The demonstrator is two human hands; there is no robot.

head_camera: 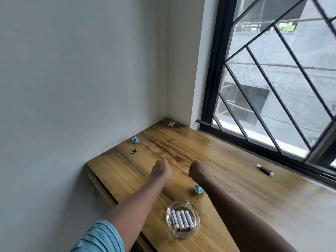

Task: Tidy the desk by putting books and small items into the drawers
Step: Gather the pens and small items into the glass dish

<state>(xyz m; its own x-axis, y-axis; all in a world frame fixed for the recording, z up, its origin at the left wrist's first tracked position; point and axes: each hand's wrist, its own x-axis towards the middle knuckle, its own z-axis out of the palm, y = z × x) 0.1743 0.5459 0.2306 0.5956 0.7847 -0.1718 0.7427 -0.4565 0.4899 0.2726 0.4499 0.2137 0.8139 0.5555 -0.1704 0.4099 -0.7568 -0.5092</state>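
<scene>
My left hand [161, 169] and my right hand [198, 170] hover side by side over the middle of the wooden desk [236, 193], both curled into fists with nothing visible in them. A glass ashtray [197, 214] holding several white batteries [181, 220] sits near me between my forearms. A crumpled blue paper [198, 189] lies just under my right forearm. Another blue paper ball [135, 139] and a small dark adapter [133, 151] lie near the left wall. Two batteries [171, 124] rest in the far corner. A black USB stick [264, 170] lies by the window.
The desk fits into a corner, with a white wall on the left and a black-framed window [272, 88] with diagonal bars along the right. A drawer front [96, 190] shows below the desk's left edge, shut.
</scene>
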